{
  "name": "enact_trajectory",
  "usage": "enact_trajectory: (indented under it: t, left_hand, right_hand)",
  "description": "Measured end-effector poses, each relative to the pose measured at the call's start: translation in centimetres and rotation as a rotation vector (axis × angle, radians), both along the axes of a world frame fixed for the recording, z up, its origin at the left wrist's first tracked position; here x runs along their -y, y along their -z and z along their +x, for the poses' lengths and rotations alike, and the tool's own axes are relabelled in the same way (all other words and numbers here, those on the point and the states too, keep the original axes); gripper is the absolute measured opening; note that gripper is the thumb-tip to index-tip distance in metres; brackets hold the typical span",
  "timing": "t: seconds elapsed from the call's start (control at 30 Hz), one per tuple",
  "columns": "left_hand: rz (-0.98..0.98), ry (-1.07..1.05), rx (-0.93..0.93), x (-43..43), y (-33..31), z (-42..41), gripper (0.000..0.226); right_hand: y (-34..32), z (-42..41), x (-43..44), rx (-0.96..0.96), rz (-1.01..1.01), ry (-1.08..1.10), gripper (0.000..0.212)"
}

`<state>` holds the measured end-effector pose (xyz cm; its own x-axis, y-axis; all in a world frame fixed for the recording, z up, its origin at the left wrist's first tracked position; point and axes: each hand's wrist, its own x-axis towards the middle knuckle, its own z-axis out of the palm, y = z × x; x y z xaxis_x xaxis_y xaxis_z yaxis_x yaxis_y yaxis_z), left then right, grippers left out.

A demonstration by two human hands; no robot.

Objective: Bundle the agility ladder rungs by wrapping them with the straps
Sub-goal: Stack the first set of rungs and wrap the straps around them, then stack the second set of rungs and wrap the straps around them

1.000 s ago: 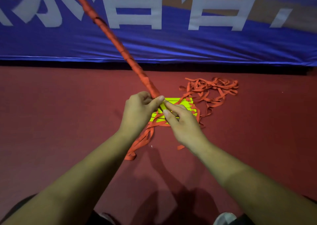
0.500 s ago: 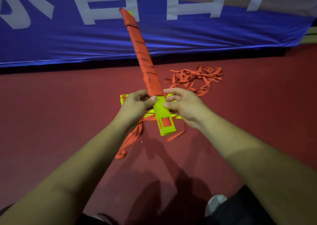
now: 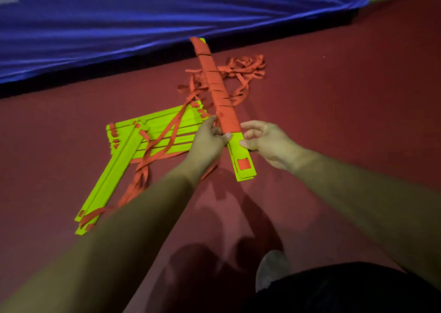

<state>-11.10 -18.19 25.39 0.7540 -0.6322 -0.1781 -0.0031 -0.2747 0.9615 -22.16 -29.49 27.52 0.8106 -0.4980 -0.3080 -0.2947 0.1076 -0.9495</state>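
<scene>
Bundle (image 3: 220, 95) lowered (hands (image 3: 207, 143) (image 3: 268, 142) pinch near end)

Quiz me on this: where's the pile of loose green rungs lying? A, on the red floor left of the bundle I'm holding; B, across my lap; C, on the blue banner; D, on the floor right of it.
A: the loose rungs lie flat on the red floor, left of the wrapped bundle that the left hand and right hand grip.
</scene>
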Motion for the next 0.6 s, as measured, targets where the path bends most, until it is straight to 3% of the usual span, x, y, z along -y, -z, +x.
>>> enact_trajectory:
  t: [0.33,0.43,0.6]
  left_hand:
    - [0.1,0.14,-0.19,9.9,16.2,-2.9,0.078]
    - [0.118,0.175,-0.246,11.8,20.0,-3.2,0.066]
    - [0.149,0.158,-0.343,12.9,25.6,-3.9,0.083]
  right_hand:
    - [16.2,-3.6,8.4,-0.211,-0.042,0.158,0.045]
    - [20.0,-4.1,10.0,-0.268,-0.072,0.181,0.045]
    - [24.2,-4.7,11.0,-0.383,-0.096,0.184,0.043]
